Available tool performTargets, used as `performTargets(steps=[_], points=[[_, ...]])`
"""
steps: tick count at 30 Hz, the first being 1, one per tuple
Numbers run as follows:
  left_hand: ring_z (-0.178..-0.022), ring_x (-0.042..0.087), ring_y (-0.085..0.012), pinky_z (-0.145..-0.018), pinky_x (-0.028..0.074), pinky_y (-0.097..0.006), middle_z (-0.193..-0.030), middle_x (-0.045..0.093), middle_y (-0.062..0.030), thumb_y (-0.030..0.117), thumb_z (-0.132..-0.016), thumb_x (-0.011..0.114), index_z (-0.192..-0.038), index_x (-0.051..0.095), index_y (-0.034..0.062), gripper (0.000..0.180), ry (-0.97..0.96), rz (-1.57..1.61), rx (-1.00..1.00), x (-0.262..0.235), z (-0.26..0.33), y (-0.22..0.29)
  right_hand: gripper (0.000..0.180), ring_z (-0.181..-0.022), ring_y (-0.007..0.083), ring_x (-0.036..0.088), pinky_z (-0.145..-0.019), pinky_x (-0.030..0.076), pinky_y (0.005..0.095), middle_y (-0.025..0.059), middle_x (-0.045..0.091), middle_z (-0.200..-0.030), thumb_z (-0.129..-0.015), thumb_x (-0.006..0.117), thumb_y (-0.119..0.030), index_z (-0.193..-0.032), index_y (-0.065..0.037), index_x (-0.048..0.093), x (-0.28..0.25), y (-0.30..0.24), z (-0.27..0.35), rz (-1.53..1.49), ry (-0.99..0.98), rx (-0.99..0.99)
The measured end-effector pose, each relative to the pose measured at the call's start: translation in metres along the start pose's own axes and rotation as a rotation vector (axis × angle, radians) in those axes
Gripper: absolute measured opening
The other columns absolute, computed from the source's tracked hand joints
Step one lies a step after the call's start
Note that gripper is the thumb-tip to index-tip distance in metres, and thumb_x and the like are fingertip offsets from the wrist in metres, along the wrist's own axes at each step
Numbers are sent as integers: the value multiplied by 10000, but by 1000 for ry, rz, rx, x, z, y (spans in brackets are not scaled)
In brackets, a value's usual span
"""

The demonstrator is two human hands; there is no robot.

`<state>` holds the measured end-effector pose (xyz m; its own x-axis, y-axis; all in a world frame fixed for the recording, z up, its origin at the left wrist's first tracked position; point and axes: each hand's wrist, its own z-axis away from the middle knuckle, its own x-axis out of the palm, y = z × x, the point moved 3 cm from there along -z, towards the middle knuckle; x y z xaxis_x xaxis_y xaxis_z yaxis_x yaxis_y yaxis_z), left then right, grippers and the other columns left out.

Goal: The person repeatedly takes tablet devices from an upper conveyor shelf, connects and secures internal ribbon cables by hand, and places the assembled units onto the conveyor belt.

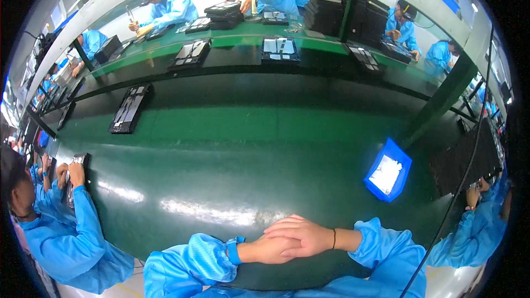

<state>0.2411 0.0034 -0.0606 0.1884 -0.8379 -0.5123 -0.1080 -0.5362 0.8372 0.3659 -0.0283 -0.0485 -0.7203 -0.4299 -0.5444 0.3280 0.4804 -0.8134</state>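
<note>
My left hand (pixel 270 250) and my right hand (pixel 307 237) rest together at the near edge of the green worktable (pixel 221 174). The right lies across the back of the left, with its fingers stretched out flat. Under it, the fingers of my left hand are hidden. No object shows in either hand. A blue wristband (pixel 233 251) circles my left wrist and a thin dark band (pixel 334 238) my right. Nearest to my hands on the table is a blue bin (pixel 406 166) of small white pieces, to the right.
A black tray of flat parts (pixel 128 111) sits at the far left. More black trays (pixel 280 49) stand on the raised shelf behind. At left, a co-worker (pixel 66 243) handles a tray; another (pixel 469 232) sits at right. A dark cable (pixel 461 179) hangs down the right side.
</note>
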Motion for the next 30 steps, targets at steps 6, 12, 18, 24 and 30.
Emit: performTargets(steps=[6, 12, 18, 24, 30], points=[[-968, 624, -360, -829, 496, -399, -996, 657, -199, 107, -828, 592, -989, 677, 3, 210, 4, 7, -5, 4, -4, -4, 536, -1260, 260, 479, -1040, 335, 403, 82, 533, -1365, -862, 664, -338, -1312, -74, 542, -2, 4, 4, 3, 8, -12], [-957, 625, -363, -819, 495, -399, -980, 658, -203, 101, -825, 590, -971, 674, -2, 197, -4, 22, 8, 5, -4, -6, 535, -1249, 259, 492, -1035, 339, 400, 78, 539, -1360, -855, 669, -330, -1310, -77, 545, -2, 5, 4, 1, 14, -11], [-957, 626, -364, -823, 494, -406, -979, 659, -201, 98, -817, 591, -975, 676, -4, 207, 1, 17, 22, 4, -4, -4, 548, -1256, 259, 486, -1039, 337, 403, 77, 537, -1364, -856, 671, -344, -1315, -75, 541, -1, 4, 4, 2, 15, -13], [-968, 623, -349, -838, 497, -405, -985, 665, -182, 91, -796, 578, -996, 682, 9, 240, -18, 11, -4, 2, -2, -3, 557, -1263, 260, 481, -1044, 334, 406, 76, 537, -1366, -853, 678, -352, -1314, -70, 542, 0, 4, 2, 7, 17, -6], [-954, 627, -360, -826, 494, -407, -975, 661, -198, 100, -813, 596, -971, 679, -2, 206, -19, 23, -10, 1, -1, -2, 559, -1255, 260, 491, -1040, 339, 405, 76, 543, -1358, -847, 683, -341, -1314, -70, 540, 0, 2, 0, 12, 25, -17]])
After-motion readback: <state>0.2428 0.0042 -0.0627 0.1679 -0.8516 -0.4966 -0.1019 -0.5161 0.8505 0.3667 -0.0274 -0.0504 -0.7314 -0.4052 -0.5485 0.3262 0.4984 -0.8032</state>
